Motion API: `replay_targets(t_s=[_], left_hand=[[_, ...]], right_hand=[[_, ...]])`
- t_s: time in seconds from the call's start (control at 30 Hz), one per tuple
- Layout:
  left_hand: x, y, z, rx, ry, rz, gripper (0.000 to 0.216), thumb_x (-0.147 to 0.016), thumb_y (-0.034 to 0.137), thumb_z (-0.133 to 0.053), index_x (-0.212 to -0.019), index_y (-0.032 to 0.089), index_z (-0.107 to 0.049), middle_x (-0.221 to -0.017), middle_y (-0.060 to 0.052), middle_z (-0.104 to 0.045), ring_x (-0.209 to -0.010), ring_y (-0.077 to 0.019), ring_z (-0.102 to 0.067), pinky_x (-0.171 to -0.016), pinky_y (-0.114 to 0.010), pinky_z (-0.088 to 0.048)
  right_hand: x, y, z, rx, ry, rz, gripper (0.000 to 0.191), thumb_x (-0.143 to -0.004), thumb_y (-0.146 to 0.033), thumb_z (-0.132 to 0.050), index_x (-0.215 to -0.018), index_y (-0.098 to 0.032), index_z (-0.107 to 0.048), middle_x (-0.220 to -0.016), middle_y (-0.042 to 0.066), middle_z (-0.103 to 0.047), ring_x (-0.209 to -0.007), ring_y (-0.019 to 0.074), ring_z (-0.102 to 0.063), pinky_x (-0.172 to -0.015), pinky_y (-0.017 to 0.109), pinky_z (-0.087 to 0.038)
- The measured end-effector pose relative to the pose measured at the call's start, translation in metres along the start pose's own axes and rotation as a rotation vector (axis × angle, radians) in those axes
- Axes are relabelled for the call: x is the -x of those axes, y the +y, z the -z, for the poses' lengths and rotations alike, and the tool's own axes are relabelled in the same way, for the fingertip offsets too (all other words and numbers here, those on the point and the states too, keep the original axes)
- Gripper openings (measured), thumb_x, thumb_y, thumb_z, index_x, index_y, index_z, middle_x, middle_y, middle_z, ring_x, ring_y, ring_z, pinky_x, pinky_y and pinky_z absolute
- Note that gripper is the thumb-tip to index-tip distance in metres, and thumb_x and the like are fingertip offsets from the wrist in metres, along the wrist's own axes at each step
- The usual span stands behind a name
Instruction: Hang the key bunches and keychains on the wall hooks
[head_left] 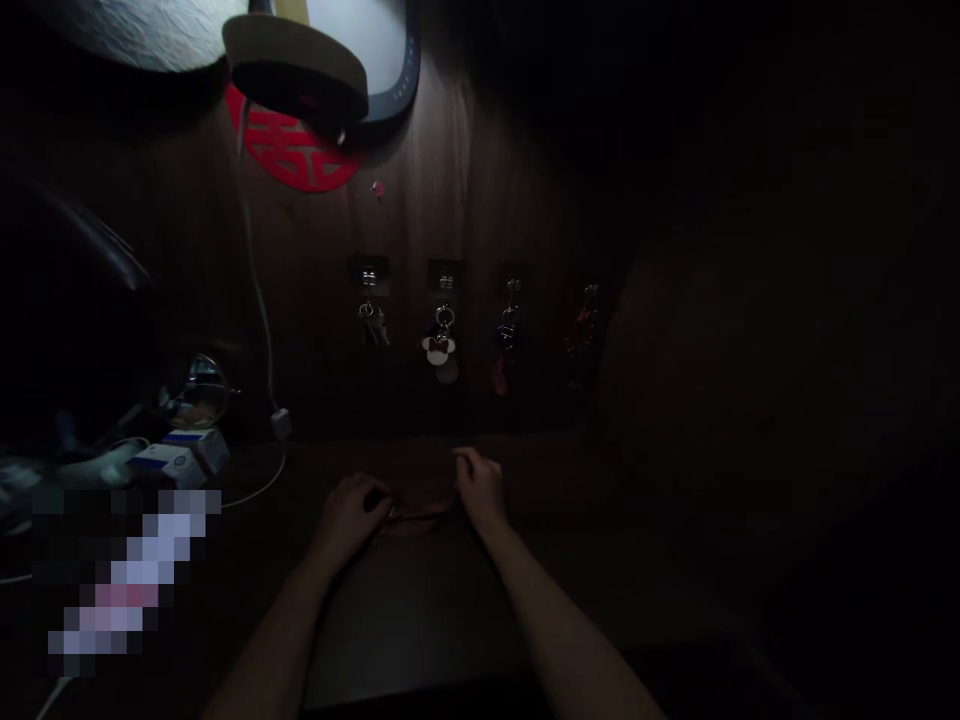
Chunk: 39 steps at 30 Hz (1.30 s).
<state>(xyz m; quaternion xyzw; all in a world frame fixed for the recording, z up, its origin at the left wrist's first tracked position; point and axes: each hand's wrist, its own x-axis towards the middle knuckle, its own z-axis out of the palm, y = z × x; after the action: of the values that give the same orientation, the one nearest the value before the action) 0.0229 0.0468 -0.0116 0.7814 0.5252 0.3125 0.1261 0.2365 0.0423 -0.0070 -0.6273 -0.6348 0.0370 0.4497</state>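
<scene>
Darkness is the risk: fingers could slip off the pouch (420,508), its edges barely showing. Left hand (351,515) and right hand (480,488) are curled, each pinching one end. The pouch lies between them on the desk (570,500), with keys (373,322) hanging beyond.

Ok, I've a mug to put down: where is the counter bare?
Bare counter shows between the white cable and the left hand, and past the right hand, though it is dark there. Small boxes crowd the left edge.
</scene>
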Motion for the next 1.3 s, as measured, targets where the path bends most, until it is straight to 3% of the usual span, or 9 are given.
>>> replay_targets(t_s=[0.13,0.3,0.43,0.63,0.8,0.9,1.07,1.3], left_hand=[[0.000,0.000,0.001,0.096,0.020,0.022,0.021,-0.079,0.032,-0.045,-0.080,0.022,-0.063,-0.088,-0.004,-0.068,-0.089,-0.0218,-0.061,-0.079,-0.033,-0.044],[-0.001,0.001,0.005,0.266,0.140,0.197,0.022,-0.079,0.039,-0.041,-0.085,0.023,-0.055,-0.085,-0.001,-0.067,-0.079,-0.0186,-0.063,-0.071,-0.029,-0.047],[-0.003,0.000,0.006,0.367,0.246,0.255,0.023,-0.077,0.041,-0.043,-0.084,0.023,-0.054,-0.080,-0.001,-0.066,-0.079,-0.0193,-0.063,-0.072,-0.030,-0.048],[-0.004,0.004,0.007,0.481,0.308,0.293,0.022,-0.074,0.041,-0.047,-0.083,0.022,-0.054,-0.073,0.000,-0.065,-0.074,-0.0201,-0.064,-0.068,-0.031,-0.049],[-0.003,0.011,0.010,0.611,0.331,0.273,0.023,-0.072,0.043,-0.052,-0.080,0.022,-0.056,-0.074,0.000,-0.066,-0.076,-0.0198,-0.065,-0.069,-0.030,-0.050],[-0.003,0.017,0.011,0.755,0.285,0.265,0.027,-0.071,0.045,-0.056,-0.082,0.020,-0.056,-0.076,-0.001,-0.068,-0.077,-0.0200,-0.066,-0.071,-0.031,-0.051],[-0.002,0.024,0.014,0.993,0.184,0.303,0.036,-0.068,0.048,-0.061,-0.088,0.019,-0.053,-0.082,-0.004,-0.071,-0.077,-0.0208,-0.068,-0.072,-0.033,-0.052],[-0.003,0.022,0.013,0.958,0.246,0.296,0.032,-0.069,0.046,-0.060,-0.085,0.019,-0.055,-0.075,-0.001,-0.070,-0.074,-0.0185,-0.067,-0.068,-0.029,-0.051]], right_hand=[[-0.003,0.003,0.002,-0.156,0.091,-0.088,0.031,-0.088,-0.033,-0.033,-0.096,-0.023,-0.062,-0.058,-0.002,-0.061,-0.064,0.0164,-0.058,-0.071,0.027,-0.042],[-0.003,0.000,0.004,-0.220,0.121,-0.101,0.030,-0.088,-0.034,-0.034,-0.095,-0.022,-0.061,-0.056,-0.003,-0.059,-0.061,0.0158,-0.056,-0.067,0.026,-0.042],[0.001,-0.008,0.003,-0.148,0.064,0.003,0.026,-0.087,-0.025,-0.038,-0.093,-0.022,-0.063,-0.061,-0.001,-0.062,-0.070,0.0161,-0.059,-0.075,0.027,-0.040],[0.012,-0.029,-0.005,-0.002,-0.135,0.242,0.026,-0.083,-0.011,-0.046,-0.098,-0.023,-0.064,-0.089,0.003,-0.068,-0.088,0.0174,-0.059,-0.086,0.032,-0.036],[0.017,-0.049,-0.013,0.018,-0.226,0.388,0.026,-0.084,-0.013,-0.050,-0.106,-0.023,-0.061,-0.099,0.004,-0.067,-0.095,0.0185,-0.056,-0.091,0.035,-0.033],[0.019,-0.053,-0.016,-0.012,-0.220,0.386,0.024,-0.086,-0.020,-0.053,-0.108,-0.022,-0.059,-0.102,0.005,-0.066,-0.097,0.0195,-0.055,-0.091,0.036,-0.033],[0.020,-0.049,-0.019,-0.056,-0.195,0.355,0.012,-0.085,-0.021,-0.055,-0.095,-0.022,-0.062,-0.092,0.003,-0.067,-0.091,0.0185,-0.056,-0.086,0.034,-0.035],[0.018,-0.043,-0.017,-0.145,-0.150,0.313,0.009,-0.085,-0.024,-0.054,-0.085,-0.024,-0.063,-0.086,0.000,-0.068,-0.084,0.0173,-0.059,-0.079,0.031,-0.036]])
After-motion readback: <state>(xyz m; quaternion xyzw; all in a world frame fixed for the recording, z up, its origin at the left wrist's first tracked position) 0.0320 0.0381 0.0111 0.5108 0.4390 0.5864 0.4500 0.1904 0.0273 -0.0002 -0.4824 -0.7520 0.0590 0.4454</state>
